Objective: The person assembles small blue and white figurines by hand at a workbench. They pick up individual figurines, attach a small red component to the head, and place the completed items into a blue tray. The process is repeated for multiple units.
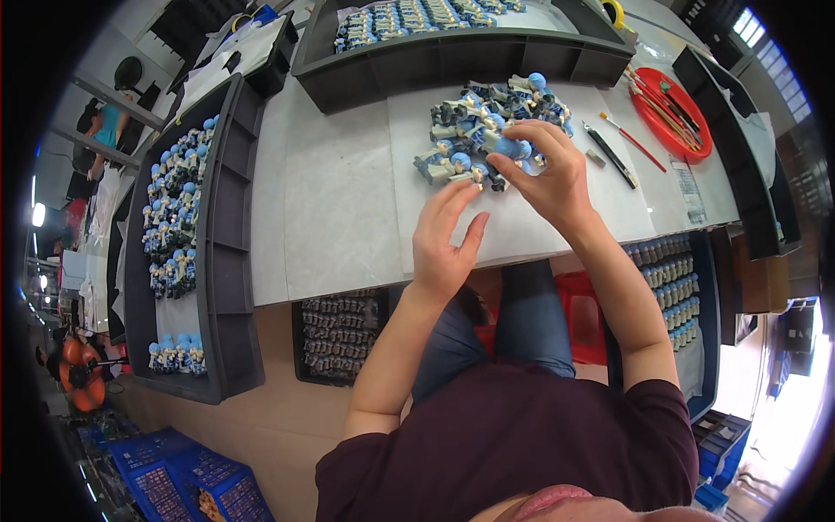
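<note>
A pile of small figurines (465, 130) with light-blue caps and blue-and-white bodies lies on white paper in front of me. My right hand (557, 174) curls over the pile's near right side, thumb and fingers around one blue-capped figurine (515, 149); its lower part is hard to make out. My left hand (445, 239) hovers at the pile's near edge, thumb spread from the fingers. Its fingertips are close to a figurine, and no held object shows in it.
Grey bins of figurines stand at the back (461, 65) and left (230, 235). To the right lie a red tray (670, 113) of brushes, a thin red brush (633, 142) and a black pen-like tool (611, 155). More trays (339, 335) sit below the table edge.
</note>
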Motion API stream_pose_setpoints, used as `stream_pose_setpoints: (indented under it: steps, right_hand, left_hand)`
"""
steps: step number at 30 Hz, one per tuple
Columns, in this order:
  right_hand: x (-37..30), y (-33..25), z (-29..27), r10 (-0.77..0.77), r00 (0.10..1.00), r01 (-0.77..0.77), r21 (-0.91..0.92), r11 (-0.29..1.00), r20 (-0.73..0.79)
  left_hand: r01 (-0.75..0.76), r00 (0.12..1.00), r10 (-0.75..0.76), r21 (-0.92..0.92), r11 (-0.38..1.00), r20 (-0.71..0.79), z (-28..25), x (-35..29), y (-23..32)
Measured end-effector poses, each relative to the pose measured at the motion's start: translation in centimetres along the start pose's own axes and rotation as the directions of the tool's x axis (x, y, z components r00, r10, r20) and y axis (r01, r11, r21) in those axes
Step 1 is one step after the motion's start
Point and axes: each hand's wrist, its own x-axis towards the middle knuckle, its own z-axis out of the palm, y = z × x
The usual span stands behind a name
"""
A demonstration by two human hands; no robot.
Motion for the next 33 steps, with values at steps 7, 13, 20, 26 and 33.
stream_pose_setpoints:
  steps: [7, 13, 20, 26, 33]
  right_hand:
    - [-4.7, -4.4, 0.1, 0.452, 0.796, -0.604, 0.584, 0.543, 0.403]
    - [-8.8, -5.7, -0.5, 0.596, 0.499, -0.801, 0.597, 0.042, 0.629]
    - [-10.6, -6.4, 0.3, 0.633, 0.474, -0.751, 0.657, -0.072, 0.612]
    - [-10.7, -6.3, 0.7, 0.605, 0.433, -0.722, 0.659, -0.21, 0.668]
    - [-11.1, -6.6, 0.8, 0.614, 0.434, -0.8, 0.595, -0.074, 0.659]
  left_hand:
    - [0.325, 0.946, -0.277, -0.452, 0.831, 0.17, -0.7, -0.9, -0.4]
    - [0.565, 0.78, -0.479, -0.783, 0.261, 0.403, -2.1, -2.1, -1.5]
    - [0.65, 0.664, -0.592, -0.744, 0.155, 0.457, -2.0, -2.6, -1.9]
    - [0.697, 0.609, -0.695, -0.676, 0.238, 0.383, -2.0, -2.5, -1.4]
    - [0.728, 0.597, -0.703, -0.629, 0.272, 0.387, -2.1, -2.6, -1.5]
